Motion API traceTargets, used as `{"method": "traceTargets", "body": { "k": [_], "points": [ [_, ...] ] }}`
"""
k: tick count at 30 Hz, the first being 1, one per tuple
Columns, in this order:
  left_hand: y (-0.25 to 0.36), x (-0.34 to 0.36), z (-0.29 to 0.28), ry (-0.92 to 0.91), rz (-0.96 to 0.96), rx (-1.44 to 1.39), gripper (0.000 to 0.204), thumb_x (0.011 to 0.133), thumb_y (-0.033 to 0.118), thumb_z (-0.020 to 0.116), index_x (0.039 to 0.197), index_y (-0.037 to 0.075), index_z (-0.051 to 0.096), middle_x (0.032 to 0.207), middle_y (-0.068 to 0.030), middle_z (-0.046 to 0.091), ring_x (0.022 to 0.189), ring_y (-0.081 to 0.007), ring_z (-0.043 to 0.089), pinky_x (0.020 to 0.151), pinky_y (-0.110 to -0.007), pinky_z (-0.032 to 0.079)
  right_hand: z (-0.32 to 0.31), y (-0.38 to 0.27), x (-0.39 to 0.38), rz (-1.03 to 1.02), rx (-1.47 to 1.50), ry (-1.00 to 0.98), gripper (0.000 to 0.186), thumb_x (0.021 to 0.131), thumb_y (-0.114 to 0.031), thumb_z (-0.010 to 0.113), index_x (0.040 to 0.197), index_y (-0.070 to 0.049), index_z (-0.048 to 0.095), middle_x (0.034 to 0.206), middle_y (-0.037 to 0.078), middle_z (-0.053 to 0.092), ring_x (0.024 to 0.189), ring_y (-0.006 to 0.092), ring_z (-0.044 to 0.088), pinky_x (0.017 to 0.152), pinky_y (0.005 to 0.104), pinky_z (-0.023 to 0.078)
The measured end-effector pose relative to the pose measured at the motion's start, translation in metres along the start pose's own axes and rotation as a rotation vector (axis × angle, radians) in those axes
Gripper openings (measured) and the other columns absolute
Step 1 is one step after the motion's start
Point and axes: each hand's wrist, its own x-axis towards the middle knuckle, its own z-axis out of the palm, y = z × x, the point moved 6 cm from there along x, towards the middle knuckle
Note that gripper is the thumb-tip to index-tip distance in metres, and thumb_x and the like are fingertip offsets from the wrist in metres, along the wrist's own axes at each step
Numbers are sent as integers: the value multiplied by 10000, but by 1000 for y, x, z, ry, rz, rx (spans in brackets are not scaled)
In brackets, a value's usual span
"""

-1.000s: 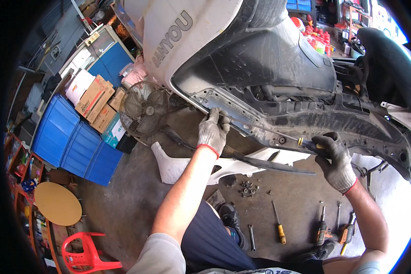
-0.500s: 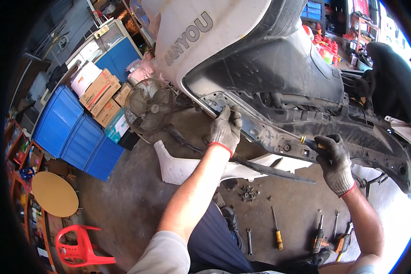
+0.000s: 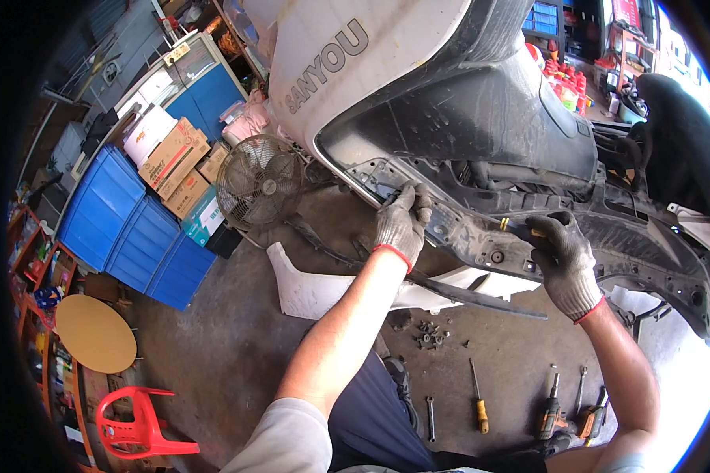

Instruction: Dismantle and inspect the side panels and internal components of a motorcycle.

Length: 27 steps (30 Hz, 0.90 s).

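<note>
A screwdriver (image 3: 515, 227) with a dark handle and a yellow collar is gripped in my gloved right hand (image 3: 566, 264). Its shaft points left along the dark metal frame rail (image 3: 469, 236) of a vehicle. My gloved left hand (image 3: 403, 219) has its fingers curled at the rail's edge, near the screwdriver's tip end; what they pinch is hidden. Above the rail is a black plastic cover (image 3: 481, 118), and at its upper left a large white body panel (image 3: 379, 59). Below my hands lie a long white trim piece (image 3: 308, 288) and a dark strip (image 3: 481, 296).
On the floor are loose bolts (image 3: 431, 337), a wrench (image 3: 431, 418), a yellow-handled screwdriver (image 3: 481, 410) and two power drills (image 3: 551, 418). A fan (image 3: 260, 181) stands left of the vehicle, beside blue bins (image 3: 102, 209) and cartons. A red chair (image 3: 134, 430) is at lower left.
My right hand has moved up and left with the screwdriver, bringing its handle closer to my left hand. The left hand has shifted slightly right along the rail.
</note>
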Motion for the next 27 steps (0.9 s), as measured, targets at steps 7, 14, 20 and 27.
{"method": "traceTargets", "body": {
  "k": [7,14,20,27],
  "points": [
    [2,4,-2,22,-8,-20,156,1042,135,539,1114,18,613,885,-84,667,678,-152,617,510,-249,485,5,4,5,4,13,-13,455,778,74,693,1188,-116,639,1115,152,594,1001,376,633,826,433,536],
    [-7,-22,28,-228,-88,-1,193,1049,148,515,1158,0,575,966,-101,662,743,-159,623,582,-263,543,-5,-7,18,-59,48,35,384,824,41,689,1183,-89,645,1065,144,650,944,366,650,816,407,536],
    [-65,-75,81,-581,-379,145,267,1017,93,553,1279,53,581,1055,-73,666,939,-177,686,756,-295,596,6,25,22,672,759,-205,418,1025,-440,539,1054,-39,654,729,32,649,492,70,486,430,228,361],
    [-72,-75,100,-460,-179,265,221,992,285,660,1033,68,668,891,-16,674,741,-95,641,664,-251,528,-17,2,25,-9,277,39,293,975,-218,648,1181,-10,639,962,70,677,916,153,643,730,292,524]
  ]
}}
